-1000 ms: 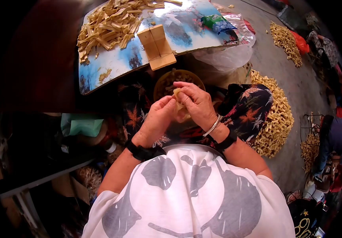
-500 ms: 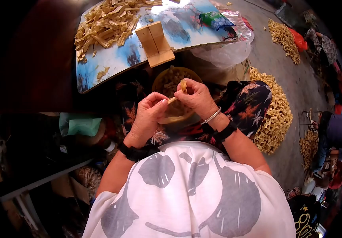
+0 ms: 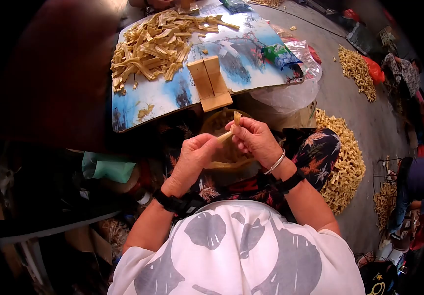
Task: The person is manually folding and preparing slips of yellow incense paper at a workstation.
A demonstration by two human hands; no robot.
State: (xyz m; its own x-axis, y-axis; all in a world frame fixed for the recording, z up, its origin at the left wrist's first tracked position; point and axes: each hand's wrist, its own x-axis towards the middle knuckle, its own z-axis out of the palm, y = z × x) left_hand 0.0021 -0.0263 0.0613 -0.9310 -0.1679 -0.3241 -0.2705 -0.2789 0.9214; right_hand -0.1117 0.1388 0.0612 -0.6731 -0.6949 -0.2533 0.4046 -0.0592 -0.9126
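Note:
A flat yellow plant-like strip (image 3: pixel 226 136) is stretched between my two hands, its kind not clear. My left hand (image 3: pixel 197 156) pinches the lower end between thumb and fingers. The other end is folded into a small bundle (image 3: pixel 237 118), which my right hand (image 3: pixel 258 141) grips, fingers curled. Both hands are above a yellow basin (image 3: pixel 224 166) partly hidden beneath them, with pale pieces inside. Just beyond the hands, at the table's near edge, stands an L-shaped wooden piece (image 3: pixel 206 78) with a dark line down its upright face.
Loose yellow strips (image 3: pixel 155 44) are heaped on the painted table (image 3: pixel 172 98), beside a green packet (image 3: pixel 281 55). Small folded pieces (image 3: pixel 344 167) form a large pile by my right knee. Another pile (image 3: pixel 357 71) lies farther off near a person (image 3: pixel 402 73). A clear plastic bag (image 3: pixel 295 93) hangs beside the table.
The view has tilted, so table, hands and piles appear lower and farther right. Both hands keep hold of the strip. Part of another person now shows at the table's far edge.

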